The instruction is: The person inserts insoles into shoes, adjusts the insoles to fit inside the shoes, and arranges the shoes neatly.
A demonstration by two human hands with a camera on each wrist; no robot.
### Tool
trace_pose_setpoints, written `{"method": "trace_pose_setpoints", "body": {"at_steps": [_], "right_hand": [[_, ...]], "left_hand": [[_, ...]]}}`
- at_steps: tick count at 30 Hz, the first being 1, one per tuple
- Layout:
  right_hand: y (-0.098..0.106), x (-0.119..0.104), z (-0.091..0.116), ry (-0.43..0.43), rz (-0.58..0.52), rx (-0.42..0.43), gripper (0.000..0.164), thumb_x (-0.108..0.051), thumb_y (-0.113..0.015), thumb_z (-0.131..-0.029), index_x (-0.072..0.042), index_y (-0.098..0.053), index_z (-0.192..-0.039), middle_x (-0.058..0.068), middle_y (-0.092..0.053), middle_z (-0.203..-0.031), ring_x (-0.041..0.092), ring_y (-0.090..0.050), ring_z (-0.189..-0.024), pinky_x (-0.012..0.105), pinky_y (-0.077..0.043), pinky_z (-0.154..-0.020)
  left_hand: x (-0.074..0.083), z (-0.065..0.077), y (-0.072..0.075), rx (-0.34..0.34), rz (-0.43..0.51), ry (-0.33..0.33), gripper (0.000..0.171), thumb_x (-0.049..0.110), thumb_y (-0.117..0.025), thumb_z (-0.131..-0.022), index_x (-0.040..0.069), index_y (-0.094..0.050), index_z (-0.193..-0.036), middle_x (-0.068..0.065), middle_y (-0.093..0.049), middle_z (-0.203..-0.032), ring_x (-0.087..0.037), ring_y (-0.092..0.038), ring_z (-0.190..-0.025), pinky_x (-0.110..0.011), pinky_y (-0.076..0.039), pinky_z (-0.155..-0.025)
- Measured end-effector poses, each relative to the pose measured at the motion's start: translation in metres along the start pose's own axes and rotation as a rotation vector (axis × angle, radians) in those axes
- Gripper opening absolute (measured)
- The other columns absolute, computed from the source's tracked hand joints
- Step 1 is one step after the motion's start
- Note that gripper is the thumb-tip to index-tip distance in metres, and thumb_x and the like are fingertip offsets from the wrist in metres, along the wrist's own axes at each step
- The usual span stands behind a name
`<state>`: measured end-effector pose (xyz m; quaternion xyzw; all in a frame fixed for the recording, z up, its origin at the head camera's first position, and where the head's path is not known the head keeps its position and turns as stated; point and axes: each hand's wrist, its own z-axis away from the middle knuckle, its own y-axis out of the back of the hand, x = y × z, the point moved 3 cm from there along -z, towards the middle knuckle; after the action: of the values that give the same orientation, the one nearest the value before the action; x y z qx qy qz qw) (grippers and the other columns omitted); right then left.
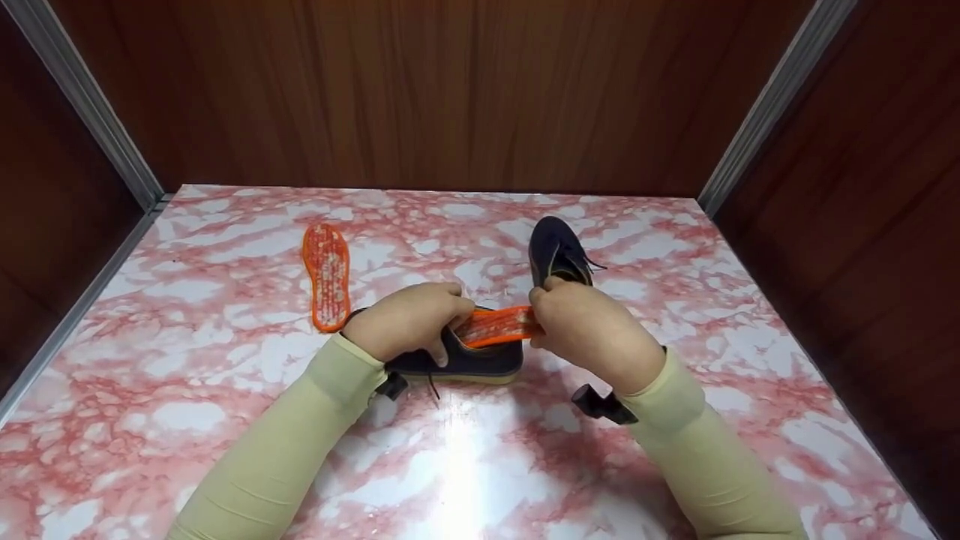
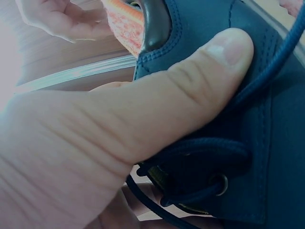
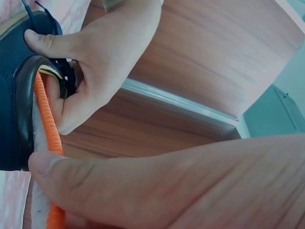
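A dark navy lace-up shoe [image 1: 480, 364] lies sideways at the middle of the table, its toe toward the left. My left hand [image 1: 409, 319] grips it over the laced part; the thumb presses on the side by the laces [image 2: 190, 145], and fingers reach into the opening. An orange-edged insole [image 1: 499, 326] runs partly inside the shoe, its other end sticking out past the heel. My right hand [image 1: 592, 326] pinches that outer end between thumb and fingers. In the right wrist view the insole's orange edge [image 3: 47, 114] passes beside the dark heel collar [image 3: 26, 114].
A second orange insole [image 1: 328, 277] lies flat at the left. Behind my right hand stands the other navy shoe [image 1: 559, 247], toe pointing away. Wood-grain panels [image 1: 450, 90] border the red-and-white marbled table [image 1: 225, 420] at the back and sides.
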<state>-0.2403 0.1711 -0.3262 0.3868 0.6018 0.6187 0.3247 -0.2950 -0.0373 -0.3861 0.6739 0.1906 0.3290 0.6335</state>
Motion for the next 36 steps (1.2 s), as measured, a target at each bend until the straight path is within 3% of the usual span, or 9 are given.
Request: {"method": "trace_pose_setpoints", "body": {"at_steps": [13, 27, 36], "right_hand": [[-0.0047, -0.0036, 0.0008, 0.078, 0.056, 0.098, 0.031, -0.02, -0.089, -0.091, 0.002, -0.069, -0.101, 0.015, -0.069, -0.091, 0.031, -0.07, -0.087, 0.045, -0.064, -0.08], [-0.0053, -0.0031, -0.0009, 0.033, 0.045, 0.033, 0.035, -0.022, -0.09, -0.09, 0.001, -0.07, -0.107, 0.015, -0.07, -0.097, 0.031, -0.071, -0.092, 0.047, -0.064, -0.084], [-0.0057, -0.0048, -0.0031, -0.027, 0.072, -0.013, 0.044, -0.035, -0.093, -0.088, -0.004, -0.072, -0.111, 0.012, -0.072, -0.102, 0.033, -0.072, -0.092, 0.054, -0.065, -0.078]], "left_hand": [[0.0017, 0.0019, 0.0012, 0.023, 0.002, -0.015, 0.051, 0.015, -0.104, -0.062, 0.014, -0.066, -0.095, -0.005, -0.064, -0.102, -0.021, -0.059, -0.085, -0.04, -0.055, -0.081], [0.0016, -0.0012, 0.0012, 0.005, 0.003, -0.009, 0.05, 0.015, -0.104, -0.064, 0.013, -0.07, -0.101, -0.006, -0.065, -0.106, -0.023, -0.063, -0.09, -0.042, -0.057, -0.086], [0.0009, -0.0004, 0.0009, 0.003, 0.005, -0.007, 0.049, 0.015, -0.104, -0.066, 0.014, -0.069, -0.1, -0.005, -0.064, -0.105, -0.021, -0.061, -0.088, -0.041, -0.057, -0.084]]}}
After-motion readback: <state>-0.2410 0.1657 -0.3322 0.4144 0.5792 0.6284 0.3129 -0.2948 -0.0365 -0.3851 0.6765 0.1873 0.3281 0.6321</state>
